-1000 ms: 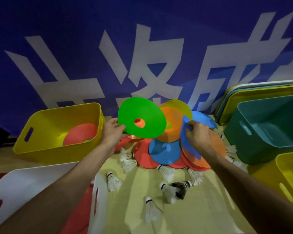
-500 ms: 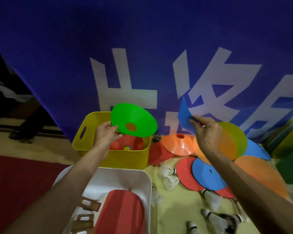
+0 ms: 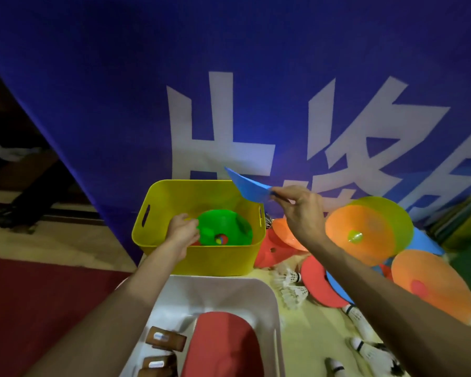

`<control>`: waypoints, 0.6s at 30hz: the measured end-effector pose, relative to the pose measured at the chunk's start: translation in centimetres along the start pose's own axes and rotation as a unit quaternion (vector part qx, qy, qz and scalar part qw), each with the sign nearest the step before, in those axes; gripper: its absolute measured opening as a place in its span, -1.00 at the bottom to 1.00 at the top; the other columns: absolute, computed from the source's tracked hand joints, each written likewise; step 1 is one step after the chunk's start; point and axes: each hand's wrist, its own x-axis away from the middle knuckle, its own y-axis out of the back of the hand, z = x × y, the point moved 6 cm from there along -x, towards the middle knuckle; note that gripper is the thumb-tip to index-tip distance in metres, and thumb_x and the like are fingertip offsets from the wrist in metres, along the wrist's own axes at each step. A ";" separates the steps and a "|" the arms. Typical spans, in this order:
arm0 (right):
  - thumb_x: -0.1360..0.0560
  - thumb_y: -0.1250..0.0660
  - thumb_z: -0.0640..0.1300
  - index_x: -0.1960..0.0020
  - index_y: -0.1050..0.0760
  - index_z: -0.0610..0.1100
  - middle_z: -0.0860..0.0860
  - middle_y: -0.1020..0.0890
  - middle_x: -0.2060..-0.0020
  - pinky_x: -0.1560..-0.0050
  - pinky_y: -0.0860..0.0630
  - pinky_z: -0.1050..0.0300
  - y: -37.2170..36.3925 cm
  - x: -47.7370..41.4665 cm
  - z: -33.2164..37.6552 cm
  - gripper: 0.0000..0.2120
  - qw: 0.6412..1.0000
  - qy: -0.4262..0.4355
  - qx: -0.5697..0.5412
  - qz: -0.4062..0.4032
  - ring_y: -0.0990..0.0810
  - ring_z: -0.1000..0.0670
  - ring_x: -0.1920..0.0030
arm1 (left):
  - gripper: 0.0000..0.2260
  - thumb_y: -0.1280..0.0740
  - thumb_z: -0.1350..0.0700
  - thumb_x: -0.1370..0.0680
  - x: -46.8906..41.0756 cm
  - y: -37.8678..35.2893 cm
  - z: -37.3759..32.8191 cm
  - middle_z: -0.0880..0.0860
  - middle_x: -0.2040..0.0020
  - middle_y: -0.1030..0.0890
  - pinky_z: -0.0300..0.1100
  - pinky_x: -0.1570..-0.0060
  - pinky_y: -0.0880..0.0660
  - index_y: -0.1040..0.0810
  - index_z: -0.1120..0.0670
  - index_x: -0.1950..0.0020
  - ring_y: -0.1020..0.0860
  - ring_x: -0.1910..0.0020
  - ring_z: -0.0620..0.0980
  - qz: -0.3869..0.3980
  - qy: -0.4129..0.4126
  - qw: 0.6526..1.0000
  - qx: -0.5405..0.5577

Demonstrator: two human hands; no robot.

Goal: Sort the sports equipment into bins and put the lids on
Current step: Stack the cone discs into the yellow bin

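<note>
A yellow bin [image 3: 174,191] stands on the floor against the blue banner. My left hand [image 3: 184,231] is inside it, its fingers at the edge of a green disc cone [image 3: 226,224] that lies on other cones in the bin. My right hand [image 3: 301,210] pinches a blue disc cone [image 3: 249,187] and holds it tilted above the bin's right rim. More orange, red, blue and yellow-green disc cones [image 3: 362,232] are heaped on the floor to the right, with several shuttlecocks [image 3: 292,284] scattered around them.
A white bin [image 3: 223,292] sits close to me, holding red table tennis paddles [image 3: 220,346] with wooden handles. A blue banner [image 3: 229,91] hangs behind. A red mat [image 3: 38,292] covers the floor at left. Green and yellow bin lids show at the far right edge.
My view swung left. My left hand lowered the green cone from above the yellow bin down into it. My right hand carried the blue cone leftwards to above the bin's right rim.
</note>
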 end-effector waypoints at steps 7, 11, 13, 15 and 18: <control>-0.40 -0.43 -0.28 -0.02 -0.68 -0.12 -0.05 -0.71 0.08 0.01 -0.57 0.02 -4.3 -0.3 2.2 -0.79 0.998 0.041 -0.003 0.049 -0.64 -0.11 0.05 | -0.68 -0.16 0.32 -0.61 1.5 2.9 -2.0 0.17 -0.15 -0.50 -0.24 0.09 -0.49 -0.39 0.24 -0.37 -0.54 0.02 0.03 -0.017 -0.072 0.997 0.013; -0.46 -0.42 -0.17 -0.26 -0.55 -0.03 -0.06 -0.62 -0.19 -0.19 -0.47 0.01 -8.1 0.4 1.9 -0.63 0.980 -0.035 0.049 0.190 -0.58 -0.13 -0.18 | -0.75 -0.19 0.29 -0.61 3.2 3.8 -3.7 0.15 -0.07 -0.55 -0.26 0.11 -0.51 -0.48 0.22 -0.27 -0.56 0.12 -0.02 -0.020 -0.106 0.994 0.033; -0.49 -0.37 -0.16 -0.35 -0.47 -0.01 -0.09 -0.59 -0.24 -0.16 -0.45 0.02 -9.0 1.2 1.0 -0.56 0.965 -0.064 0.096 0.236 -0.55 -0.17 -0.20 | -0.79 -0.21 0.28 -0.60 4.0 4.0 -4.3 0.14 -0.02 -0.56 -0.23 0.06 -0.52 -0.51 0.19 -0.22 -0.57 0.14 -0.04 -0.018 -0.119 0.992 0.035; -0.49 -0.34 -0.17 -0.34 -0.48 -0.02 -0.11 -0.60 -0.22 -0.16 -0.45 0.03 -8.6 1.6 0.5 -0.59 0.962 -0.069 0.099 0.245 -0.54 -0.17 -0.20 | -0.81 -0.21 0.29 -0.59 4.6 3.8 -4.7 0.13 0.01 -0.58 -0.19 0.00 -0.53 -0.52 0.17 -0.17 -0.58 0.15 -0.04 -0.012 -0.127 0.991 0.030; -0.49 -0.33 -0.18 -0.28 -0.54 -0.03 -0.08 -0.62 -0.19 -0.13 -0.44 0.11 -7.3 1.9 -0.6 -0.64 0.961 -0.067 0.089 0.254 -0.55 -0.14 -0.19 | -0.81 -0.21 0.30 -0.58 5.4 2.3 -5.0 0.09 0.06 -0.60 -0.17 0.01 -0.54 -0.54 0.17 -0.14 -0.59 0.17 -0.04 0.003 -0.128 0.992 0.016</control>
